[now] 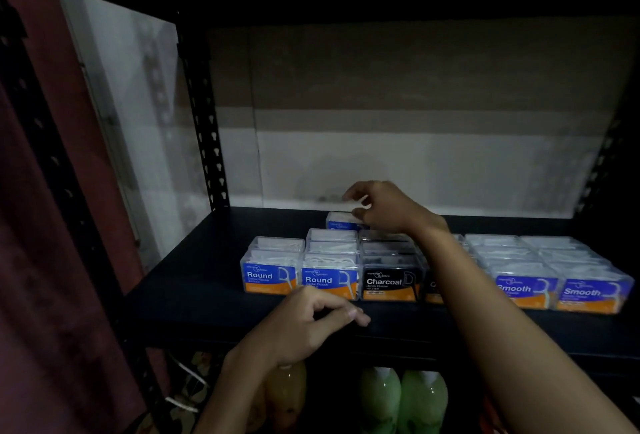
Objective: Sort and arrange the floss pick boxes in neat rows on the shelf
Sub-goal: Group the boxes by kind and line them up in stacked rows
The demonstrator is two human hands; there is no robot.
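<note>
Dim room, dark overall. Nearest, below the shelf edge: green bottles [401, 399] side by side and an orange-tinted bottle [287, 388] just left of them, on a lower level. White cable [187, 374] at lower left. Left hand [311, 322] hovering over the front lip of the black shelf [194, 274], fingers loosely curled, holding nothing. On the shelf, floss pick boxes [391, 271] in rows running front to back, touching side to side: two Round boxes [270, 277] at left, Charcoal box [393, 283] in the middle, Smooth boxes [557, 291] at right. One row partly hidden behind the right forearm. Further back, right hand [381, 205] reaching over the rows, thumb and fingers pinching a single blue-label box [341, 220] behind the second Round row, near the shelf's rear. Black perforated upright [204, 122] at left rear corner. Behind, pale wall [415, 163], upper part in brownish shadow. Dark red curtain [41, 191] at far left.
</note>
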